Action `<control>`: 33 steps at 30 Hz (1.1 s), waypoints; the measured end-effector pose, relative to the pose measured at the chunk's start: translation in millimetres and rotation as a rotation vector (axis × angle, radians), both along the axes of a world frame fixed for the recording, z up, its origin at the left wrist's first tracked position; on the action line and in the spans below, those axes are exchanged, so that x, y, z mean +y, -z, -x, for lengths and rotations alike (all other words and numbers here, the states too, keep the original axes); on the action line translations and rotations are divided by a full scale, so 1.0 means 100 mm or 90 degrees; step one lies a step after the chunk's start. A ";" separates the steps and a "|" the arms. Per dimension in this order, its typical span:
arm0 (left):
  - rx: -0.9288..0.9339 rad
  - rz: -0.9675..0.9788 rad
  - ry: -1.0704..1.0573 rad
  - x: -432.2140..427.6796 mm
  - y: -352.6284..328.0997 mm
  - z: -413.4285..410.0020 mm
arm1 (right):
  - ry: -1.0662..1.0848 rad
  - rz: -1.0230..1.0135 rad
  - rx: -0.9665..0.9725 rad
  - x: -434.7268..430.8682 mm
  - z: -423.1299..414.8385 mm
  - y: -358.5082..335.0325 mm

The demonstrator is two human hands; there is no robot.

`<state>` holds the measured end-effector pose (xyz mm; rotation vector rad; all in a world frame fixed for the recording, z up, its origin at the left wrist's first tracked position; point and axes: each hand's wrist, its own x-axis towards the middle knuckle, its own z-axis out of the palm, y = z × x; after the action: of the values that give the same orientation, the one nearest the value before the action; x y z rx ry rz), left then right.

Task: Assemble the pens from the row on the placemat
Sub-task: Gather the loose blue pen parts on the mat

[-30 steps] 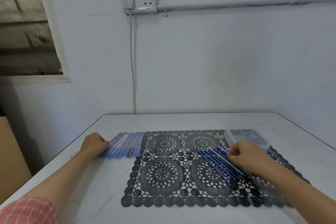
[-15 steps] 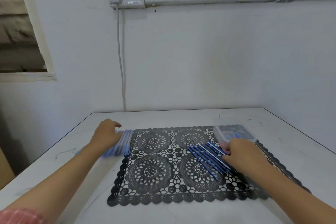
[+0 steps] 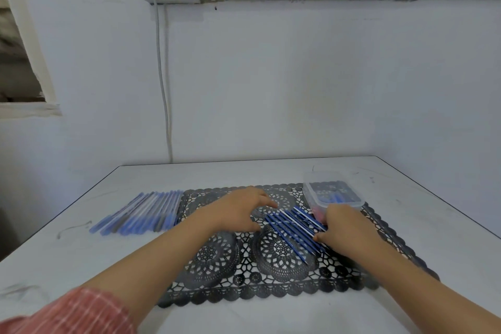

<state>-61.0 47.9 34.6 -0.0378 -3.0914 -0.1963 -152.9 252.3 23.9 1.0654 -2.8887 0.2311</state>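
Note:
A row of thin blue refills (image 3: 291,228) lies slanted on the black lace placemat (image 3: 217,260). My right hand (image 3: 345,228) lies over the row's right ends, knuckles up, with its thumb touching a refill. Its fingertips are hidden, so a pinch cannot be made out. My left hand (image 3: 240,209) hovers over the mat just left of the refills, fingers loosely spread toward them and holding nothing. Several blue pen barrels (image 3: 141,211) lie side by side on the table, left of the mat.
A clear plastic container (image 3: 332,194) with small blue parts stands on the mat's far right corner, just behind my right hand. The white table (image 3: 81,266) meets a wall at the back, where a socket and cable (image 3: 162,76) hang.
My left hand has left the pen barrels and moved right across the mat toward the refills. My right hand has stayed on the refill row.

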 end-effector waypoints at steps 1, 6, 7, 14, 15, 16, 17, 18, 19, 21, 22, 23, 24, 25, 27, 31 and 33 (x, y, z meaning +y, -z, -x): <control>-0.004 0.009 0.009 0.04 0.02 0.04 | -0.001 0.001 -0.002 0.00 0.00 0.00; -0.010 0.038 0.041 0.16 0.09 0.19 | -0.017 0.017 -0.018 0.01 0.03 0.03; -0.007 0.038 0.046 0.18 0.09 0.21 | -0.020 0.024 -0.027 0.01 0.03 0.04; -0.012 0.075 0.061 0.21 0.13 0.30 | -0.001 0.057 -0.045 -0.01 0.09 0.09; -0.011 0.075 0.064 0.21 0.13 0.30 | 0.001 0.058 -0.044 -0.01 0.09 0.09; -0.010 0.075 0.067 0.21 0.13 0.31 | 0.003 0.062 -0.048 0.00 0.10 0.09; -0.010 0.076 0.069 0.20 0.13 0.31 | 0.007 0.065 -0.055 0.00 0.10 0.10; -0.008 0.078 0.072 0.20 0.12 0.31 | 0.012 0.072 -0.060 0.00 0.11 0.10; -0.005 0.080 0.075 0.20 0.12 0.31 | 0.017 0.079 -0.063 0.00 0.11 0.11; -0.003 0.082 0.079 0.19 0.12 0.32 | 0.023 0.090 -0.066 0.00 0.12 0.12; -0.003 0.084 0.079 0.20 0.12 0.34 | 0.026 0.092 -0.067 0.00 0.12 0.12; -0.003 0.088 0.079 0.19 0.13 0.35 | 0.031 0.091 -0.067 0.00 0.12 0.11; -0.002 0.092 0.079 0.20 0.13 0.36 | 0.034 0.090 -0.068 -0.01 0.11 0.11; -0.002 0.099 0.080 0.20 0.14 0.37 | 0.038 0.091 -0.070 -0.01 0.12 0.11; -0.001 0.120 0.085 0.20 0.16 0.40 | 0.046 0.095 -0.076 -0.02 0.12 0.11; 0.006 0.147 0.095 0.19 0.19 0.44 | 0.049 0.102 -0.091 -0.02 0.11 0.11; 0.009 0.148 0.096 0.19 0.19 0.45 | 0.049 0.100 -0.102 -0.03 0.12 0.10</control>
<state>-105.7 66.8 15.4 -0.2800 -3.0803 0.1580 -164.5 249.8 13.5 0.9490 -2.9821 0.5527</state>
